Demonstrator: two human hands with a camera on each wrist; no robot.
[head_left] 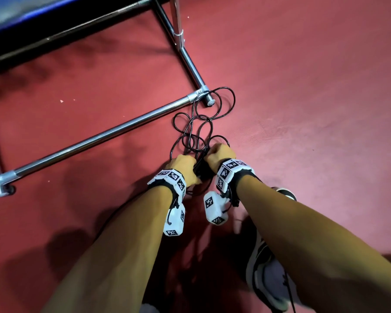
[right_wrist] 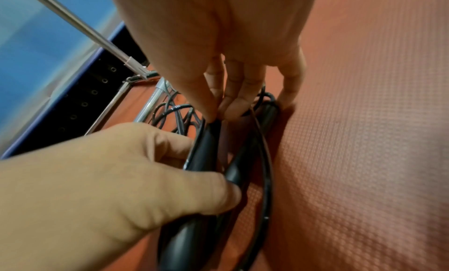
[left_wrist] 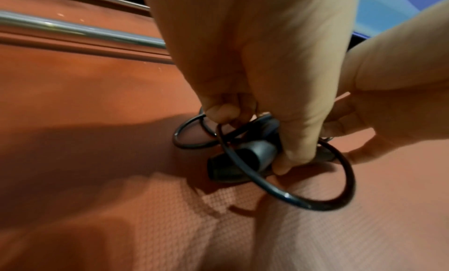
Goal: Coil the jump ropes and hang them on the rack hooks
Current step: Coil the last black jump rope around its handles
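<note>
A black jump rope [head_left: 234, 99] lies in tangled loops on the red floor beside the rack's foot [head_left: 209, 101]. Its two black handles [head_left: 201, 169] lie side by side between my hands. My left hand [head_left: 182, 166] grips both handles [left_wrist: 252, 154], thumb pressed on one, with a rope loop [left_wrist: 286, 195] hanging below. My right hand [head_left: 219, 152] is curled just beyond. Its fingertips [right_wrist: 218, 112] pinch the far end of one handle [right_wrist: 206, 146], where the rope comes out. The second handle [right_wrist: 238, 171] lies alongside.
The chrome rack's base bars [head_left: 99, 136] run across the floor to the left, and its upright [head_left: 176, 19] rises at the top. A blue-edged mat or table [head_left: 20, 14] is at top left. My shoe [head_left: 269, 279] stands at bottom right. Bare red floor [head_left: 314, 109] stretches to the right.
</note>
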